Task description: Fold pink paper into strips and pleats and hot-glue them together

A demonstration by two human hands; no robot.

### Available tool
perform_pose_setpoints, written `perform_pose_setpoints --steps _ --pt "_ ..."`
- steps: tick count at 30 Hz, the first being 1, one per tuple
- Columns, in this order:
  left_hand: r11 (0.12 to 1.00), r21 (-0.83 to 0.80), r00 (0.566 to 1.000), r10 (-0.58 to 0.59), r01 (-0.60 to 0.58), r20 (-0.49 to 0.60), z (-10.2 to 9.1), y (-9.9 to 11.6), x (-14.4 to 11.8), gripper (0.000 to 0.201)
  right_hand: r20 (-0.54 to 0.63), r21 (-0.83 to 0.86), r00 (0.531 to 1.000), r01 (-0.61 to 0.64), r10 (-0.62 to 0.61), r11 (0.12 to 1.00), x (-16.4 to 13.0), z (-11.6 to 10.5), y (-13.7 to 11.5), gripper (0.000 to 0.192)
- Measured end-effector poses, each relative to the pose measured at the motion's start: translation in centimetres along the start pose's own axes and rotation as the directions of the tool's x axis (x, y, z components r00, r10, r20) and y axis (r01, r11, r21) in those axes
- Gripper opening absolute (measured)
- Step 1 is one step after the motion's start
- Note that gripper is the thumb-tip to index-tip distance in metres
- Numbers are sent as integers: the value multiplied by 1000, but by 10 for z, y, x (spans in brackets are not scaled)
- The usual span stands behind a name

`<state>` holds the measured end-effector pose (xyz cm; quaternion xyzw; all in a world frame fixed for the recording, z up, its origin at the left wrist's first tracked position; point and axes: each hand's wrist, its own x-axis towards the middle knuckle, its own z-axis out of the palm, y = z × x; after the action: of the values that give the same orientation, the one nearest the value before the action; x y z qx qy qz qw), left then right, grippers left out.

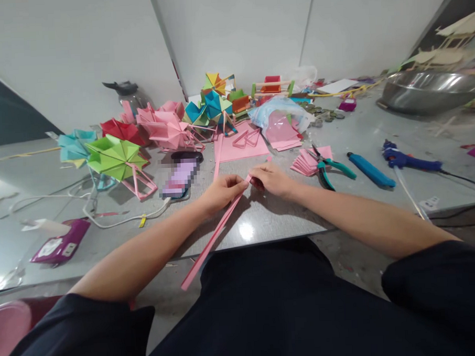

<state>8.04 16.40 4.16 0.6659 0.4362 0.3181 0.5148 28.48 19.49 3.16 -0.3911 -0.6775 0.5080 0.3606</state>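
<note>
A long pink paper strip (212,241), folded lengthwise, runs from between my hands down past the table's front edge. My left hand (223,191) pinches it near its upper end, thumb on top. Right beside, my right hand (272,178) has its fingers closed on the same end of the strip. Another narrow pink strip (217,157) lies behind my left hand. Farther back are pink paper sheets (230,151) with small folded pink triangles (246,138) on them. To the right rests a fanned stack of pink paper pieces (305,162).
Pliers (326,166), a blue cutter (371,170) and a blue glue gun (412,160) with a cord lie right. A phone (180,178) on a white cable lies left, near folded paper models (116,158). A purple tissue pack (61,242) and metal bowl (430,93) stand farther out.
</note>
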Motion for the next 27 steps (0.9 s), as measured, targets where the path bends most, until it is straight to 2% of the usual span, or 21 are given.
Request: perform_pose_setpoints --steps 4,8,13,19,27 --pt "999 37 1000 3 -2 -16 1 2 -1 51 -15 16 1000 -24 24 1000 0 1 2 52" --pt "999 41 1000 -12 12 -15 1 -1 0 49 -28 -8 999 27 -27 1000 0 -1 2 59" --pt "997 75 1000 -10 12 -26 1 -3 1 48 -17 -75 999 49 -51 996 -2 -2 -1 51" --pt "1000 9 998 -1 2 -60 4 0 -1 56 -36 -76 998 56 -59 996 -4 -3 -5 49" --pt "994 103 998 28 -23 -51 4 7 -4 53 -49 -133 994 94 -101 987 -3 -3 -3 50"
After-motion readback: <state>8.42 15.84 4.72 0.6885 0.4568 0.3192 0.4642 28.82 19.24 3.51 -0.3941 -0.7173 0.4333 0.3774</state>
